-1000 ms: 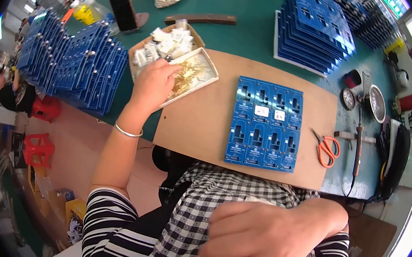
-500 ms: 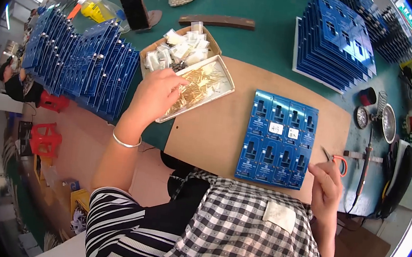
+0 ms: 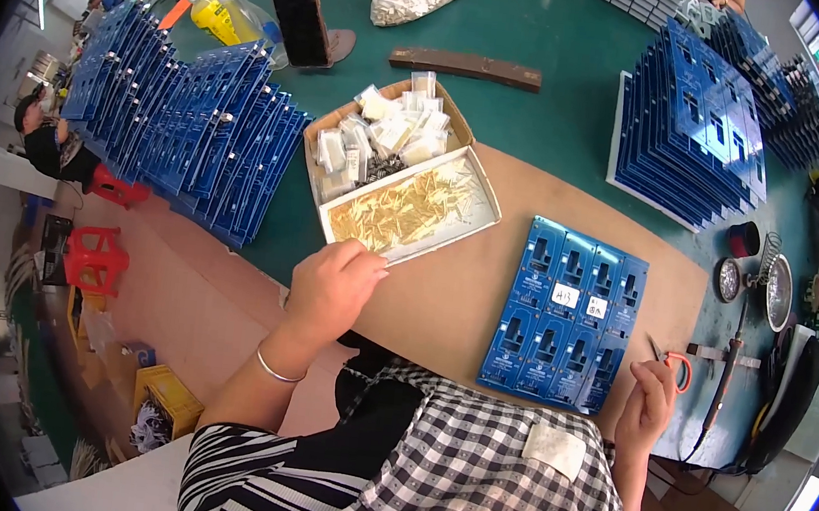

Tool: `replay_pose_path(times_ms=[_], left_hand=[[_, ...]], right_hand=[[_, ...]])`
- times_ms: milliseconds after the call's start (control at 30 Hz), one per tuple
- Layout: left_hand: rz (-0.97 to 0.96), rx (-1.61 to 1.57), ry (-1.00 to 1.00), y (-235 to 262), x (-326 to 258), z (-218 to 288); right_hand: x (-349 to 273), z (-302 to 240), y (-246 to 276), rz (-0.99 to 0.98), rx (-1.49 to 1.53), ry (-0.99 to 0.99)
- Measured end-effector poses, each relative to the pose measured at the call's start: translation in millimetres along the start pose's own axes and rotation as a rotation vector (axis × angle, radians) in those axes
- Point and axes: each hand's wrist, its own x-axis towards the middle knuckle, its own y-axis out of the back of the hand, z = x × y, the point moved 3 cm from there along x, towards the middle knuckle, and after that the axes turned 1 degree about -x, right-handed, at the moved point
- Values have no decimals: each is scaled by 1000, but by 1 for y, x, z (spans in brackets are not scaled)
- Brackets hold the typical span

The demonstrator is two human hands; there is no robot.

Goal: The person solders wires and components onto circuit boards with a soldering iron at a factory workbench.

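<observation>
My left hand (image 3: 331,289) is just off the near edge of a shallow white box (image 3: 446,241) of small gold-coloured pins (image 3: 399,213). Its thumb and fingers are pinched together; whatever is between them is too small to make out. A blue circuit board panel (image 3: 534,324) with two white labels lies flat on the brown board (image 3: 424,307) in front of me. Beside the panel's lower right corner is my right hand (image 3: 648,408), fingers curled in, apart from the panel. What those fingers hold, if anything, is hidden.
Behind the pins, a cardboard tray (image 3: 315,161) holds small packets. Blue boards stand in rows at left (image 3: 212,135) and in a stack at right (image 3: 687,135). Orange-handled scissors (image 3: 681,374) and a soldering iron (image 3: 721,388) lie right. A phone (image 3: 298,16) stands at the back.
My left hand has come out of the pin box, back toward me, with its fingers pinched. My right hand stays near the panel's right edge, slightly lower. The whole view has shifted a little.
</observation>
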Motion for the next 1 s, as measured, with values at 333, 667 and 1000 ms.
replay_pose_path(times_ms=[333,667,1000], left_hand=[[-39,-14,107,7,19,-5],[-102,76,-47,-10,105,-12],[-202,223,-25,-30,116,-7]], right_hand=[[0,4,-2,20,-65,6],[-8,10,-7,86,-45,0],[-9,13,-5,114,88,-67]])
